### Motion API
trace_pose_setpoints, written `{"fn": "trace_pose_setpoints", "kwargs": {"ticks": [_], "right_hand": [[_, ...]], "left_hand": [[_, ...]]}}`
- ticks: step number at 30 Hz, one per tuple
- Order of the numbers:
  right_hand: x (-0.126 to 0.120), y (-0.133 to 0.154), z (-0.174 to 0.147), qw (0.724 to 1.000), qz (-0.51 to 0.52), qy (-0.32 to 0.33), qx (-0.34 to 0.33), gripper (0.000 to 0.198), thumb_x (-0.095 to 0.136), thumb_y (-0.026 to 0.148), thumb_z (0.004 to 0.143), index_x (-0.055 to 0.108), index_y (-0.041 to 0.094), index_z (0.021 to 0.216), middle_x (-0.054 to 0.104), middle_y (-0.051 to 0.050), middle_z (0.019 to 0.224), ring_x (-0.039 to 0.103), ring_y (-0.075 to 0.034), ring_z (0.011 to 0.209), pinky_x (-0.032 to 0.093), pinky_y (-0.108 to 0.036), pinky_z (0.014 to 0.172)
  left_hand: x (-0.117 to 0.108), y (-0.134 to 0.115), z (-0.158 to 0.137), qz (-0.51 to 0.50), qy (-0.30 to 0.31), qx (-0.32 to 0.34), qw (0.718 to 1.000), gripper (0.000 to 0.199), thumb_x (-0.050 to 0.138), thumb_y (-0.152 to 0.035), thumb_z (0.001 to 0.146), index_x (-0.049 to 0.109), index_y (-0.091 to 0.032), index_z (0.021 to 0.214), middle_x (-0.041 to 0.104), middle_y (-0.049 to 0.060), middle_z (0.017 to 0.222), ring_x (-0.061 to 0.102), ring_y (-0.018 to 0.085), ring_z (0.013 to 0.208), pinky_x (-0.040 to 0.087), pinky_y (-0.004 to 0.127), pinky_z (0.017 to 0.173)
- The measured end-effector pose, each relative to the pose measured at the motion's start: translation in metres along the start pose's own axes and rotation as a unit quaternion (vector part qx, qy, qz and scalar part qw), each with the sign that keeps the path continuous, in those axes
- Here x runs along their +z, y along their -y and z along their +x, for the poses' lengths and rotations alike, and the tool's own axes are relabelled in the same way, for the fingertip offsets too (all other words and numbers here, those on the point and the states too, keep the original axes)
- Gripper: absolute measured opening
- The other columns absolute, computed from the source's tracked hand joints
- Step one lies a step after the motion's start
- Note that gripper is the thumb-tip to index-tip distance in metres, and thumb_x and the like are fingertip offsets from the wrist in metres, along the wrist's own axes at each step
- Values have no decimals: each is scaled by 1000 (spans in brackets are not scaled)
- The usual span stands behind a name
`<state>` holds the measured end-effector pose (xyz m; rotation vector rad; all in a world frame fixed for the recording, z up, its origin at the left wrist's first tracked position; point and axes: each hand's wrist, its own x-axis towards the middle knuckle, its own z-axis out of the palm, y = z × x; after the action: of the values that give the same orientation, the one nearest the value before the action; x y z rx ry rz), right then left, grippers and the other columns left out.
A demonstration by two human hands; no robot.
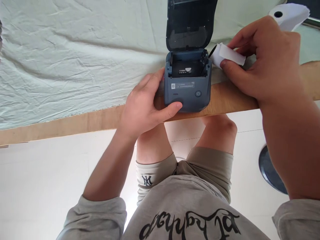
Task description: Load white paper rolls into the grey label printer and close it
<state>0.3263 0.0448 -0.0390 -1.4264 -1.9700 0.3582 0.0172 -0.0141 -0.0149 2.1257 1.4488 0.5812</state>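
Observation:
A dark blue-grey label printer [186, 100] stands near the table's front edge, its dark lid [191, 30] swung up and back. Inside the bay a printed label shows, and no roll is visible there. My left hand [147, 103] steadies the printer, thumb on its front and fingers along its left side. Just right of the printer, my right hand [270, 60] grips a small white paper roll [221, 55] between thumb and fingers. The roll is tilted, with its dark core end facing the printer; whether it touches the printer I cannot tell.
Another white paper roll [291, 16] with a dark core lies behind my right hand, beside a dark object [312, 8] at the corner. A pale green cloth [75, 60] covers the table up to its wooden edge [100, 118]. A round black object [271, 170] is on the floor.

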Motion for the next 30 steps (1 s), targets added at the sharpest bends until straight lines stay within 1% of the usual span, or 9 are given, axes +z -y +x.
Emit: {"fn": "trace_pose_setpoints", "kwargs": {"ticks": [3,8,13,18,21,24,27,30], "right_hand": [[-1,1,1,1000,-9,5,1,38,76,47,80,68,31,114,72,1,106,67,-11,90,55,-38,87],[-2,2,-1,1000,-27,13,-2,36,74,43,81,69,29,114,71,2,106,64,-10,92,53,-37,90],[-2,-2,-1,999,-40,6,1,36,73,48,83,69,29,113,71,2,103,63,-10,92,51,-37,89],[-1,-6,0,999,-45,2,-1,34,71,49,83,70,28,110,71,-1,101,57,-7,81,46,-35,80],[0,-9,-1,999,-49,2,-8,36,69,54,86,72,28,111,71,-1,100,56,-7,79,45,-34,78],[1,-15,-2,999,-51,2,-14,40,69,62,88,72,30,112,71,-1,99,57,-7,77,45,-34,77],[2,-19,-1,999,-35,-30,-22,46,67,70,88,72,31,110,70,-3,95,57,-8,78,44,-34,77],[0,-10,0,995,4,-88,-41,56,65,80,86,72,27,101,64,-6,84,50,-7,73,35,-32,70]], "left_hand": [[-1,-1,0,2,-1,4,1000,79,63,-66,86,59,-22,152,73,13,138,69,39,128,61,54,106],[-1,-2,-1,-4,-4,6,1000,71,64,-64,88,59,-29,149,72,10,140,68,38,130,61,53,108],[-1,-2,0,-6,1,1,1000,74,64,-65,87,59,-26,150,73,11,142,69,39,131,61,53,108],[-2,0,-2,-19,3,-1,1000,75,67,-64,89,58,-26,153,70,10,151,67,38,138,59,51,114],[-1,3,-3,-20,6,5,1000,78,69,-66,90,57,-25,156,66,9,159,65,36,144,57,48,119],[-1,4,-3,-15,5,15,1000,80,69,-64,91,57,-22,158,66,9,159,65,36,144,57,47,119],[-1,4,-2,-10,2,17,1000,81,70,-62,91,56,-21,160,69,10,153,68,37,138,59,48,115],[-1,3,-2,-16,2,19,1000,82,70,-61,90,57,-20,160,70,11,152,68,37,136,59,49,114]]}}
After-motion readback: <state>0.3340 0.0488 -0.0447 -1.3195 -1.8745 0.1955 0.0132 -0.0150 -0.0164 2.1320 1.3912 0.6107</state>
